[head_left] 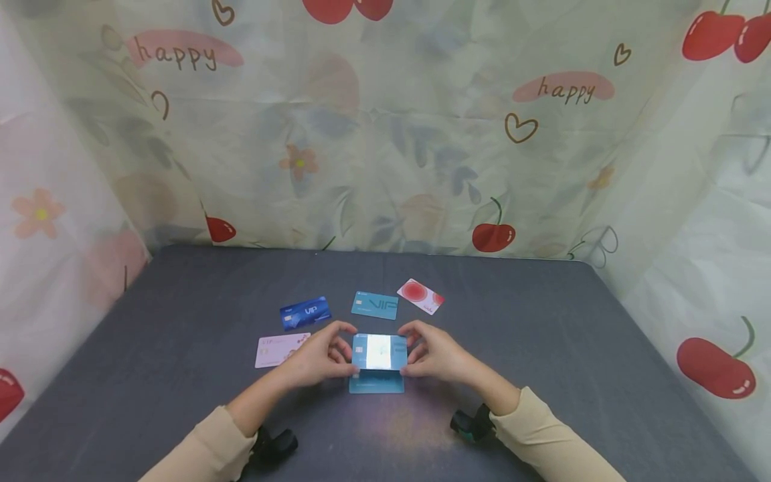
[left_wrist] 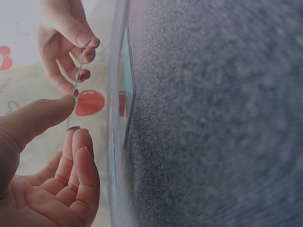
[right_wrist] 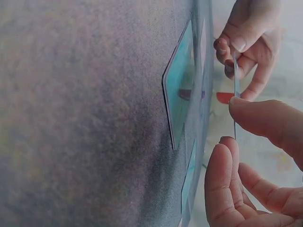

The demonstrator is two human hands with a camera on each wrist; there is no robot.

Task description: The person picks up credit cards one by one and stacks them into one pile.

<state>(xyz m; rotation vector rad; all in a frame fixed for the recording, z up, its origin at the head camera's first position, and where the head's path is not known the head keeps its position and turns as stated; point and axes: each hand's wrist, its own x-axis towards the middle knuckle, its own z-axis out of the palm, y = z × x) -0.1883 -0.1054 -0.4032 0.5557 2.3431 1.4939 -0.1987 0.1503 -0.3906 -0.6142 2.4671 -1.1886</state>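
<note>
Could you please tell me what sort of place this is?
It is probably a small makeshift booth, perhaps for filming tabletop work. Patterned cloth hangs along the back and both sides of a dark table, and a black device sits by each wrist.

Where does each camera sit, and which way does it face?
Head: on the head, facing forward and down at the table; left fingers, right fingers and sleeves show.
Left wrist: worn there, facing the held card edge-on; left fingers near, right fingers beyond.
Right wrist: worn there, facing that card edge-on; right fingers near, left fingers beyond.
Both wrist views share the held card and a teal card below.
</note>
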